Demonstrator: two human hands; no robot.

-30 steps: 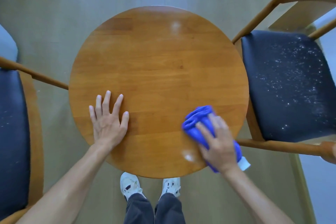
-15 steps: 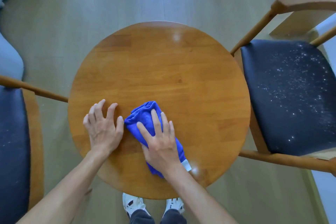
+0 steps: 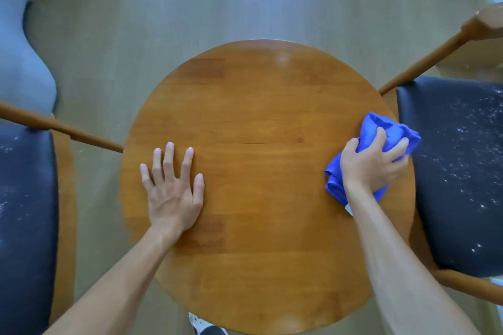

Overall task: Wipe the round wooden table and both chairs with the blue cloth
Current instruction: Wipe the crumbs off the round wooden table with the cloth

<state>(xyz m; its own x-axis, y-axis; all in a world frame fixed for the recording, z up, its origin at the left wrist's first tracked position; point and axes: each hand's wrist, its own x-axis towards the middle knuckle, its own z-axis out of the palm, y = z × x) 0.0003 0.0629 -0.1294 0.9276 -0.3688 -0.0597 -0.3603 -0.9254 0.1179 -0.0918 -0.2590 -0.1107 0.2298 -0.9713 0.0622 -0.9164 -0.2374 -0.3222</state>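
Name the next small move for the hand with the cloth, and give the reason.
Probably carry the blue cloth off the round table's right edge onto the right chair's dark seat. The right hand already grips the cloth bunched at that edge, the seat beside it is scattered with white specks, and the tabletop shows none. The left hand lies flat, steadying the table.

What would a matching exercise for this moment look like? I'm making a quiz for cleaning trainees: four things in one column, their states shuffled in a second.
Things:
1. left hand
2. right hand
3. blue cloth
4. right chair's black seat

States:
A. speckled with white crumbs
B. bunched up at the round wooden table's right edge
C. flat on the tabletop, fingers spread
D. fingers curled, gripping fabric

Pairs: 1-C, 2-D, 3-B, 4-A
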